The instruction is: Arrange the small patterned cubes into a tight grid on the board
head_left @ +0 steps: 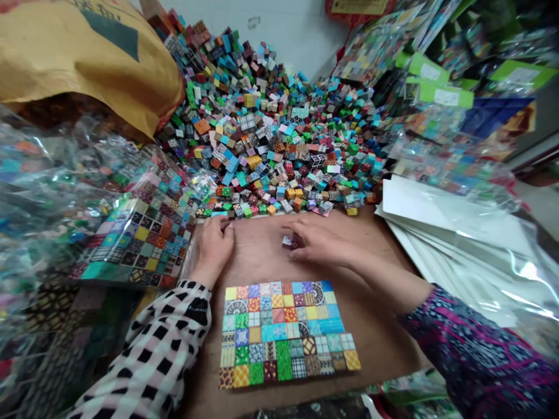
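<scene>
- Hand, right [317, 241]: fingers pinched narrowly on small patterned cubes [288, 242], near the far edge
- Hand, left [213, 247]: fingers together, resting on the wooden board's [262, 256] far edge
- Cube mosaic [283, 334]: toward the near edge
- Cube heap [262, 134]: beyond the far edge

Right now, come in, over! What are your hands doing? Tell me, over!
Left hand on the wooden board, by the heap of colored cubes. Right hand touching small cubes. Cube mosaic laid out below the hands.

A matt wooden board [257, 262] lies beside glossy clear plastic wrap [502, 291].
</scene>
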Demonstrator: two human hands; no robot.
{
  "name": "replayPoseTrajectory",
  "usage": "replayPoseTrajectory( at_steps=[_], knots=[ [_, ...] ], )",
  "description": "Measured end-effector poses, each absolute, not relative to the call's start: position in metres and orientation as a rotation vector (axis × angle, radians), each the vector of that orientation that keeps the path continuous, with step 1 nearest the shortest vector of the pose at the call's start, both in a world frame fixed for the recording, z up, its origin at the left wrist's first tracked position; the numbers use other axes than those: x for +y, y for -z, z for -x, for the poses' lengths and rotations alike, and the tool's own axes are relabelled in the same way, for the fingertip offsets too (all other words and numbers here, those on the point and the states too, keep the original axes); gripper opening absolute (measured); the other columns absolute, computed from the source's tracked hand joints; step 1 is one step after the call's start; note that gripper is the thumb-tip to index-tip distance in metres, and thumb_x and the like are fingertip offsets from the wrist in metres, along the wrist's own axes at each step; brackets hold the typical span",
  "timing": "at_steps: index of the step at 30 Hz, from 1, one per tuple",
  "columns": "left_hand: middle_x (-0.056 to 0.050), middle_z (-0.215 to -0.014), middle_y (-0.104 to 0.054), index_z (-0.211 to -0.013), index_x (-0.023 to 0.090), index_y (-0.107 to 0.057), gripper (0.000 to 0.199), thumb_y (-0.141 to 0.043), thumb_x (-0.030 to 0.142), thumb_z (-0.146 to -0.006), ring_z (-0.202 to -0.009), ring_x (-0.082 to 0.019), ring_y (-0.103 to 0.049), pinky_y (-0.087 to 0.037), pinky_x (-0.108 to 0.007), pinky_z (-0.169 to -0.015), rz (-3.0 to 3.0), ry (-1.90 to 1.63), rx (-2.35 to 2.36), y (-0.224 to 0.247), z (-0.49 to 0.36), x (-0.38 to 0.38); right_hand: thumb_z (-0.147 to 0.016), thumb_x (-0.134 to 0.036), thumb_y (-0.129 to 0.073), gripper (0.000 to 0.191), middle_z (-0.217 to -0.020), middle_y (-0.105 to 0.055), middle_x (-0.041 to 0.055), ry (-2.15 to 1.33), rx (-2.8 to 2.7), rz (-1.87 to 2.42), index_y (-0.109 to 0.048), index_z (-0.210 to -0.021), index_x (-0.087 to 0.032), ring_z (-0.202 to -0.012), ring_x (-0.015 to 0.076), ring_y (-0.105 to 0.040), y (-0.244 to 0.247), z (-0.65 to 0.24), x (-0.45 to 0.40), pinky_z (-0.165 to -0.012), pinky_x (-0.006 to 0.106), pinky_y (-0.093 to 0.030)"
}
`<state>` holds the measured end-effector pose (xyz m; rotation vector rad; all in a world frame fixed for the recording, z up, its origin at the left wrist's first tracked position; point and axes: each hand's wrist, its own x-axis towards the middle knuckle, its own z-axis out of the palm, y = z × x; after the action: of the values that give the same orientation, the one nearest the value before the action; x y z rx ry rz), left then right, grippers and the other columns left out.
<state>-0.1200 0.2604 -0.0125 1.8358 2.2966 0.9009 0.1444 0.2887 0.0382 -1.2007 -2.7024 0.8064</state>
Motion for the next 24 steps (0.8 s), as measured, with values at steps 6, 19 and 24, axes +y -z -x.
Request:
replayPoseTrajectory(
  at_steps=[6, 19, 24],
  knots=[
    [-0.012, -0.101, -0.067, -0.101, 0.017, -0.063, 0.026, -0.049, 0.028, -0.082, -0.098, -0.029, -0.062, -0.049, -0.042, -0.088, -1.849, -0.882, 2.306, 0.011, 0.121, 0.26, -0.081, -0.005, -0.048, 0.034, -0.109, -0.064, 0.0089, -0.677, -2.894, 0.896, -0.066, -0.107, -0.019, -0.096, 0.0204, -0.057, -0.046, -0.142, 0.295, -0.084, 0.033, -0.046],
    [-0.012, -0.1, -0.067, -0.1, 0.016, -0.064, 0.026, -0.05, 0.029, -0.082, -0.099, -0.029, -0.061, -0.049, -0.042, -0.089, -1.848, -0.869, 2.31, 0.01, 0.12, 0.261, -0.078, -0.022, -0.073, 0.031, -0.103, -0.066, 0.0093, -0.976, -2.669, 1.133, -0.066, -0.107, -0.015, -0.097, 0.0222, -0.059, -0.045, -0.157, 0.28, -0.088, 0.034, -0.045],
    [-0.011, -0.098, -0.066, -0.099, 0.018, -0.064, 0.025, -0.05, 0.026, -0.081, -0.099, -0.028, -0.061, -0.048, -0.041, -0.089, -1.856, -0.865, 2.306, 0.011, 0.119, 0.261, -0.073, -0.026, -0.08, 0.037, -0.089, -0.066, 0.0021, -1.467, -2.423, 1.071, -0.066, -0.106, -0.016, -0.079, 0.0155, -0.06, -0.054, -0.157, 0.254, -0.072, 0.027, -0.047]
  ],
)
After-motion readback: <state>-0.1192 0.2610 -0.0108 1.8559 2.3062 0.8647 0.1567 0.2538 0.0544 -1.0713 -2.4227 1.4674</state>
